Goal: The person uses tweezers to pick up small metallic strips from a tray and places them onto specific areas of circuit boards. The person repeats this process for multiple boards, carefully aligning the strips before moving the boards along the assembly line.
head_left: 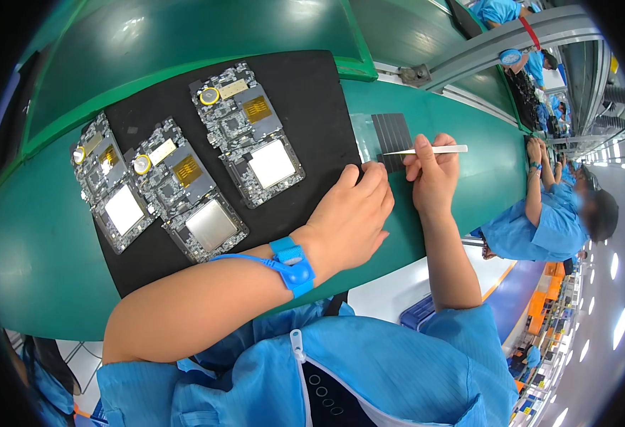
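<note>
Green covered the bench (462, 178) in the head view, the only one, and a black mat (312, 92) lay across it with three circuit boards in a row: one at the far left (106, 181), one in the middle (184, 192) and one nearest the hands (248, 135). The right hand (433, 174) pinched a pair of metal tweezers (426, 150), their tips lying over a sheet of dark strips (392, 139) just beyond the mat's right edge. The left hand (352, 213) was curled with its fingertips pressed at that edge, close to the sheet; whether it gripped anything could not be told. A blue wrist strap (292, 263) with its cord circled the left wrist. The likeliest slip, judging from this, was a strip lifting crooked or folding if the tweezers caught it off its corner, or the sheet sliding if the left fingers eased their press. The cord hung near the middle board's lower corner and could drag across it if the forearm swung left. Room was tight: the sheet sat between the mat edge and the bench's near rim, and the left forearm lay over the mat's lower part. Open green surface remained beyond the sheet. Another person in blue (540, 220) worked well apart on the right.
</note>
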The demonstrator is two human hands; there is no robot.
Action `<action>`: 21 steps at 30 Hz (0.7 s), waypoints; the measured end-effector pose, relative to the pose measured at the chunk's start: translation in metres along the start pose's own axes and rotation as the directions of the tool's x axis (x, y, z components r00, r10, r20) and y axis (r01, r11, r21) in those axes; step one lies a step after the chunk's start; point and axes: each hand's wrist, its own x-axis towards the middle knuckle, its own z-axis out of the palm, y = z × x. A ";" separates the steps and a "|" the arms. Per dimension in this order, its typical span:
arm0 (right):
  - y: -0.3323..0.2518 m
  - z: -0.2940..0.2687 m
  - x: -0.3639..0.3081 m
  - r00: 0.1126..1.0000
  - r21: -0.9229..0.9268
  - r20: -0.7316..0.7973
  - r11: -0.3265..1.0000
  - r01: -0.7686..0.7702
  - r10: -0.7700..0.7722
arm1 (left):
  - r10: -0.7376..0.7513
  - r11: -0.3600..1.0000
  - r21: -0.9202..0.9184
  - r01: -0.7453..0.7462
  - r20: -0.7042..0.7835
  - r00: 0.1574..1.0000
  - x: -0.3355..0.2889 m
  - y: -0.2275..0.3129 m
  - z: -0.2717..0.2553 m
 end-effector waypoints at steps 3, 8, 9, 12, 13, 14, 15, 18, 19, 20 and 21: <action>0.004 -0.009 0.003 0.999 -0.032 -0.039 0.999 0.031 -0.032 | 0.003 1.000 -0.005 -0.003 -0.012 1.000 0.000 0.000 0.001; -0.001 -0.002 -0.001 1.000 -0.121 -0.027 0.993 -0.008 0.004 | 0.004 1.000 -0.015 -0.004 -0.004 1.000 -0.001 0.000 0.002; -0.002 0.001 -0.001 0.999 -0.135 -0.034 0.991 -0.001 -0.003 | 0.001 1.000 -0.012 -0.001 -0.001 1.000 -0.001 0.000 0.002; -0.003 0.000 -0.001 1.000 -0.140 -0.019 0.990 -0.008 0.005 | 0.002 1.000 -0.008 -0.002 0.008 1.000 0.000 0.000 0.002; -0.002 0.000 -0.001 1.000 -0.141 -0.014 0.990 -0.007 0.005 | 0.004 1.000 -0.011 -0.004 0.013 1.000 0.001 0.001 0.002; -0.002 0.000 0.000 1.000 -0.142 -0.009 0.990 -0.005 0.004 | 0.006 1.000 -0.009 -0.006 0.014 1.000 0.001 0.001 0.001; -0.002 0.000 0.000 1.000 -0.142 -0.002 0.990 -0.004 0.004 | 0.006 1.000 -0.006 -0.006 0.015 1.000 0.002 0.000 0.000; 0.004 -0.006 0.001 1.000 -0.036 -0.008 0.999 0.020 -0.020 | -0.003 1.000 0.001 0.003 0.027 1.000 0.001 0.000 0.002; 0.001 -0.001 0.000 0.999 0.052 -0.029 0.998 0.028 -0.026 | -0.011 1.000 0.006 0.010 0.033 0.999 -0.002 0.000 0.002; -0.006 0.005 -0.002 0.998 0.139 -0.047 0.990 0.036 -0.030 | -0.005 1.000 0.005 0.005 0.007 1.000 -0.003 0.000 0.000; -0.015 0.014 -0.004 0.998 0.227 -0.061 0.973 0.044 -0.031 | -0.003 1.000 0.006 0.003 -0.021 1.000 -0.004 0.002 -0.002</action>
